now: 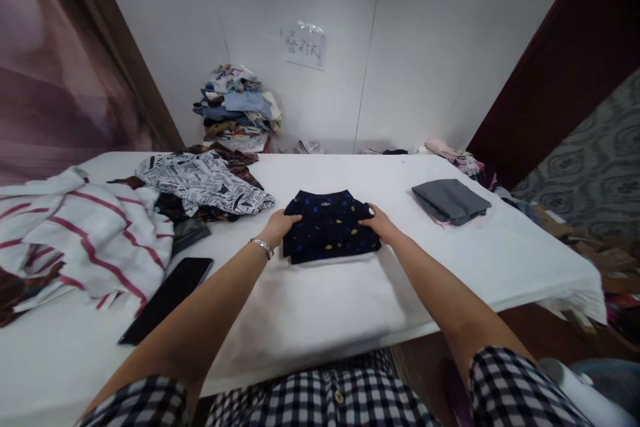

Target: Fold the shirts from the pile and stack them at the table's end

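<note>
A folded dark navy shirt (329, 225) with small coloured dots lies on the white table (320, 307) in front of me. My left hand (278, 226) grips its left edge, fingers curled over the fabric; a silver bracelet sits on that wrist. On the shirt's right edge rests my right hand (379, 221), fingers closed on the cloth. Both arms reach out from checked sleeves.
A folded grey garment (451, 201) lies to the right. A black-and-white patterned shirt (205, 183) and a red-striped white cloth (85, 233) lie left, with a black phone (167, 298) near them. A pile of clothes (239, 109) stands against the back wall.
</note>
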`<state>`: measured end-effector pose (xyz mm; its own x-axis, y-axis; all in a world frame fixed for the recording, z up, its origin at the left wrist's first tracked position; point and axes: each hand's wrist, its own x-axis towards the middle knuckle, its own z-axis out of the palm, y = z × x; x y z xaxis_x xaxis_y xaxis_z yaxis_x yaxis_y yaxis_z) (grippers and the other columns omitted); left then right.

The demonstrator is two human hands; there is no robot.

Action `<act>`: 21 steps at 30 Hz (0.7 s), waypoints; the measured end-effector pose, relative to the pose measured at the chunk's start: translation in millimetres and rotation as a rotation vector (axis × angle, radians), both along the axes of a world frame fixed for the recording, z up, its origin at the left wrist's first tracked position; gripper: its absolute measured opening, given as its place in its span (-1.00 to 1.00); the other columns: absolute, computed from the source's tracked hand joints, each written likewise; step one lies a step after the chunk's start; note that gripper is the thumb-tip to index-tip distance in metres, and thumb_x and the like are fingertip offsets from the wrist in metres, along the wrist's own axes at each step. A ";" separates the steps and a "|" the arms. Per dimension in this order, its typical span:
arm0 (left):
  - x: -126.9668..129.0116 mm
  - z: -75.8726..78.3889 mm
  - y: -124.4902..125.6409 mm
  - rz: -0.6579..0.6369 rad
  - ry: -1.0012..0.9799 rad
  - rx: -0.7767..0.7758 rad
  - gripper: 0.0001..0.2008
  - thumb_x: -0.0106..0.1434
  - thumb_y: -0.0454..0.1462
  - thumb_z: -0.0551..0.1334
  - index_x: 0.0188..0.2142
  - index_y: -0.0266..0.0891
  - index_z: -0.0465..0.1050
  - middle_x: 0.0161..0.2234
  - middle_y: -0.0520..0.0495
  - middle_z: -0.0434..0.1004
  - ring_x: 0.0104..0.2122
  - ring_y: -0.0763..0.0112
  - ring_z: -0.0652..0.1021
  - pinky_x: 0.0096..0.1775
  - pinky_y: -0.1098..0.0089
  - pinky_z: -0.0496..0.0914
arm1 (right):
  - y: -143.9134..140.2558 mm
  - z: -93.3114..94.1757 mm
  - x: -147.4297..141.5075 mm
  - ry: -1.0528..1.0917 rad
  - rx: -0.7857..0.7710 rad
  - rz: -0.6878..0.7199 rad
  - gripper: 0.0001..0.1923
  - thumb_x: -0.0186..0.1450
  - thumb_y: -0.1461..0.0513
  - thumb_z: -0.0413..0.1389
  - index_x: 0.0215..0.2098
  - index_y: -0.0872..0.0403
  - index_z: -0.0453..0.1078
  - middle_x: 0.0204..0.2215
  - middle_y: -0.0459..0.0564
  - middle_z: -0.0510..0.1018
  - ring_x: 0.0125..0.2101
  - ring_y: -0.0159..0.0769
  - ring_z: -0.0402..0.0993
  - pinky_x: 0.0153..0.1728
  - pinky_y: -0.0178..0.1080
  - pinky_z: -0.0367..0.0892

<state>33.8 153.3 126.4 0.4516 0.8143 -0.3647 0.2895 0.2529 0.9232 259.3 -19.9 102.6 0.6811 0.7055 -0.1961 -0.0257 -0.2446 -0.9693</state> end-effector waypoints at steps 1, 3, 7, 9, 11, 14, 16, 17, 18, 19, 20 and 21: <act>-3.9 -0.8 -0.4 -0.005 0.015 -0.021 -0.61 -0.10 -0.20 0.46 -0.28 -0.30 0.45 -0.38 -0.17 0.64 -0.34 0.21 0.61 -0.32 0.34 0.45 | -1.9 -2.4 0.6 0.009 -0.028 -0.010 -0.02 -0.04 0.28 0.34 0.30 0.01 0.08 -0.07 0.05 0.54 -0.19 -0.20 0.53 -0.09 -0.09 0.44; -12.9 -3.3 -3.6 -0.034 0.035 -0.069 -0.55 -0.12 -0.12 0.48 -0.29 -0.32 0.45 -0.37 -0.23 0.64 -0.33 0.17 0.61 -0.34 0.31 0.46 | -7.8 -6.7 0.5 0.044 -0.044 -0.028 0.03 0.01 0.20 0.34 0.35 0.03 -0.03 0.02 0.12 0.49 -0.15 -0.19 0.52 -0.08 -0.11 0.44; -26.9 -11.5 -13.9 -0.071 0.097 -0.042 -0.43 -0.16 -0.07 0.49 -0.19 -0.28 0.42 -0.31 -0.21 0.64 -0.33 0.17 0.62 -0.38 0.32 0.46 | -29.0 -8.8 -3.1 0.097 -0.011 -0.116 -0.07 0.16 0.13 0.26 0.38 0.04 -0.09 0.02 0.12 0.49 -0.14 -0.21 0.52 -0.13 -0.19 0.45; -28.0 -16.3 -19.2 -0.118 0.155 0.054 -0.45 -0.15 -0.07 0.48 -0.18 -0.25 0.43 -0.31 -0.20 0.64 -0.34 0.15 0.62 -0.41 0.32 0.44 | -44.2 -8.3 -7.5 0.101 0.002 -0.210 -0.17 0.19 0.15 0.23 0.34 0.01 0.00 -0.01 0.09 0.51 -0.20 -0.21 0.53 -0.25 -0.23 0.48; -25.3 -19.3 -24.6 -0.170 0.153 0.121 -0.51 -0.13 -0.11 0.47 -0.21 -0.25 0.46 -0.30 -0.20 0.65 -0.33 0.13 0.61 -0.39 0.31 0.45 | -61.5 -9.2 -17.1 0.118 0.022 -0.297 -0.35 0.20 0.16 0.21 0.23 0.02 0.18 -0.09 0.08 0.55 -0.28 -0.22 0.54 -0.37 -0.25 0.47; -18.5 -16.3 -33.3 -0.148 -0.011 0.061 -0.58 -0.13 -0.25 0.45 -0.23 -0.24 0.47 -0.24 -0.18 0.65 -0.25 0.17 0.61 -0.25 0.30 0.47 | -85.7 -13.7 -45.2 0.313 0.052 -0.251 -0.72 0.25 0.14 0.18 -0.11 0.08 0.39 -0.28 0.08 0.58 -0.37 -0.24 0.55 -0.39 -0.22 0.48; -14.9 -9.1 -39.0 -0.106 -0.146 -0.026 -0.57 -0.12 -0.30 0.43 -0.20 -0.22 0.46 -0.23 -0.16 0.65 -0.24 0.20 0.61 -0.19 0.28 0.48 | -94.3 -16.7 -70.0 0.528 0.052 -0.088 -0.77 0.27 0.11 0.17 -0.25 0.11 0.40 -0.31 0.12 0.59 -0.35 -0.21 0.58 -0.30 -0.14 0.50; -13.7 -4.6 -41.6 -0.098 -0.196 -0.066 -0.57 -0.11 -0.31 0.41 -0.19 -0.22 0.46 -0.24 -0.14 0.65 -0.25 0.21 0.61 -0.19 0.26 0.48 | -94.8 -17.3 -82.1 0.625 0.055 -0.002 -0.75 0.27 0.09 0.16 -0.26 0.12 0.39 -0.29 0.15 0.60 -0.31 -0.18 0.59 -0.24 -0.10 0.50; -12.9 0.0 -43.8 -0.095 -0.235 -0.099 -0.57 -0.11 -0.32 0.40 -0.18 -0.22 0.46 -0.27 -0.13 0.65 -0.28 0.22 0.61 -0.19 0.25 0.48 | -92.5 -17.0 -92.9 0.709 0.068 0.074 -0.72 0.28 0.06 0.16 -0.26 0.13 0.39 -0.26 0.17 0.60 -0.27 -0.16 0.59 -0.18 -0.07 0.49; -12.4 4.4 -45.8 -0.096 -0.264 -0.123 -0.57 -0.12 -0.32 0.40 -0.18 -0.23 0.46 -0.30 -0.12 0.64 -0.30 0.23 0.61 -0.21 0.25 0.48 | -87.3 -16.0 -101.7 0.778 0.089 0.134 -0.69 0.29 0.03 0.14 -0.24 0.14 0.39 -0.23 0.19 0.60 -0.22 -0.14 0.59 -0.14 -0.04 0.47; -12.2 8.2 -47.5 -0.099 -0.284 -0.142 -0.57 -0.14 -0.33 0.39 -0.19 -0.25 0.46 -0.33 -0.11 0.64 -0.33 0.24 0.60 -0.23 0.25 0.48 | -79.7 -14.3 -108.2 0.833 0.116 0.173 -0.65 0.30 0.00 0.13 -0.22 0.15 0.38 -0.21 0.21 0.59 -0.19 -0.13 0.58 -0.10 -0.04 0.45; -12.3 11.2 -49.0 -0.102 -0.301 -0.155 -0.57 -0.15 -0.34 0.39 -0.21 -0.26 0.46 -0.36 -0.09 0.63 -0.36 0.26 0.60 -0.25 0.26 0.48 | -70.2 -12.2 -112.5 0.877 0.147 0.190 -0.61 0.31 -0.03 0.10 -0.20 0.16 0.38 -0.20 0.21 0.58 -0.16 -0.13 0.57 -0.08 -0.04 0.44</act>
